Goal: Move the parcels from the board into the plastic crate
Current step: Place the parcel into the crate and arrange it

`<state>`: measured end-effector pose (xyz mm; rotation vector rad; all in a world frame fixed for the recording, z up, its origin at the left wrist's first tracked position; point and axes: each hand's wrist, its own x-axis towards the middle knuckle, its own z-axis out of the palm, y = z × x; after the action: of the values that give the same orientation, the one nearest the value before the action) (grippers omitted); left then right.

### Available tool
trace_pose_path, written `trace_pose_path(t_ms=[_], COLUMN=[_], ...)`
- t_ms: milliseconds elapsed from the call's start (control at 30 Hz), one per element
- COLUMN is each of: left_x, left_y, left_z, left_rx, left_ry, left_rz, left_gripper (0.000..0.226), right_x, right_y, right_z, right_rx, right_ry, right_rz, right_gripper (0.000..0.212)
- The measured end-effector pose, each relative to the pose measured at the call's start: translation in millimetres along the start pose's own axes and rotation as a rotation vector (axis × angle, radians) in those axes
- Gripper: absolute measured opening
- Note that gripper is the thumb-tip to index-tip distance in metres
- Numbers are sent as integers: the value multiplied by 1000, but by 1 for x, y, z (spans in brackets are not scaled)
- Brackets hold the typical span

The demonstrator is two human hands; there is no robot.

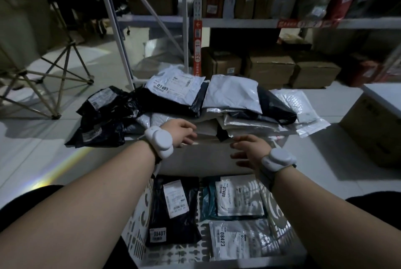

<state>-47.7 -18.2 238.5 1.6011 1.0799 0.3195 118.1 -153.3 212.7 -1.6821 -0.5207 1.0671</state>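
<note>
Parcels (217,104) lie heaped on the board (195,160), a mix of black and pale grey mailers, the topmost left one labelled 07405 (173,91). Nearer the person than the board stands the white plastic crate (138,221), its perforated walls showing at left and right. Inside the crate lie a black parcel marked 08407 (173,210), a teal-backed one marked 07409 (236,199) and a pale one marked 08423 (240,240).

Both hands reach over the crate toward the near edge of the heap. The left hand (182,133) has its fingers loosely extended against the lower mailers, its grip apart and clamped on nothing. The right hand (249,149) hovers just short of the heap, fingers spread, grip likewise apart. Each wrist carries a white band (159,140).

Shelving (238,22) with cartons stands beyond the board.
</note>
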Motion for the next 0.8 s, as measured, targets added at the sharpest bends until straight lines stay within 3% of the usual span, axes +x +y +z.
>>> trace_pose_path(t_ms=[267, 533, 800], left_x=[4, 24, 53], left_y=[38, 46, 47], left_z=[-41, -85, -130], left_rx=[-44, -43, 228], left_ry=[68, 181, 400], left_rz=[119, 153, 240], left_gripper=[27, 17, 30], right_x=[0, 20, 63], right_y=[-62, -105, -129], right_z=[28, 60, 107], right_rx=[-43, -115, -243], right_ry=[-36, -29, 43], right_rz=[-115, -154, -107], right_gripper=[14, 14, 20])
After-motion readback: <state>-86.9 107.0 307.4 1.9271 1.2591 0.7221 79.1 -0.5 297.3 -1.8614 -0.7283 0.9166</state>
